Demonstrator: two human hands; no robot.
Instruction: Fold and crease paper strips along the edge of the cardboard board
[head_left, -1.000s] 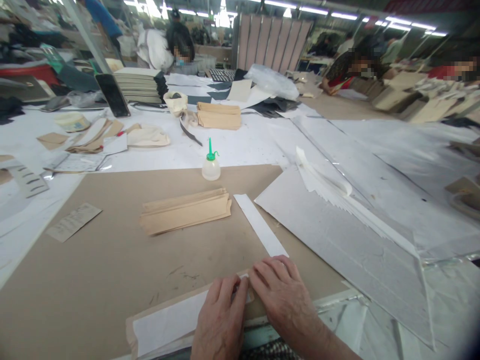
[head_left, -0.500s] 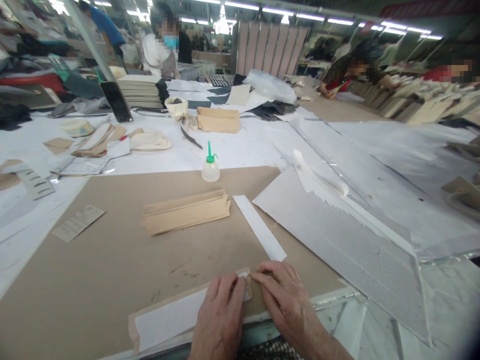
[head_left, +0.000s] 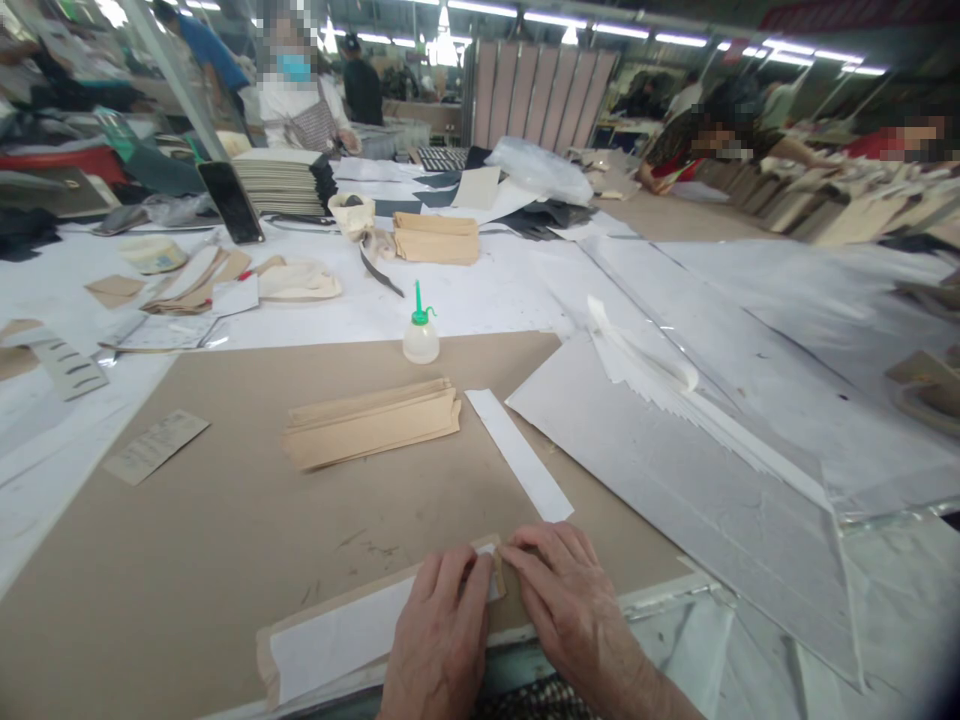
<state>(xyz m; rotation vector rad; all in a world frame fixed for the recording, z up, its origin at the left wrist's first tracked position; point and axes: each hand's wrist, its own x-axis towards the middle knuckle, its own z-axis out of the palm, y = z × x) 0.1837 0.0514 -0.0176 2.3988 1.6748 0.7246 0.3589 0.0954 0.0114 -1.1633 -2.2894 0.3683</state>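
Along the front edge of the board lies a tan strip [head_left: 265,668] with a white strip [head_left: 337,637] on top, its tan border showing around it. My left hand [head_left: 442,625] rests over the right part of both strips, fingers bent and close together, pressing the white strip down near its end. At the right end of the tan strip, my right hand [head_left: 562,590] is closed, thumb and index fingertips pinching the strip's edge. Beyond my right hand, another white strip [head_left: 517,452] lies loose. A stack of tan strips [head_left: 375,425] sits farther back on the board.
The brown board [head_left: 225,540] covers the near table. A squeeze bottle [head_left: 421,338] with a green spout stands at its back edge. A grey sheet [head_left: 675,470] lies at right, a written card [head_left: 157,447] at left. A phone [head_left: 231,203] leans behind. Several people work farther off.
My hands and the strips stay almost in place; the right fingertips shift very slightly. In the background, a masked person has moved to the left.
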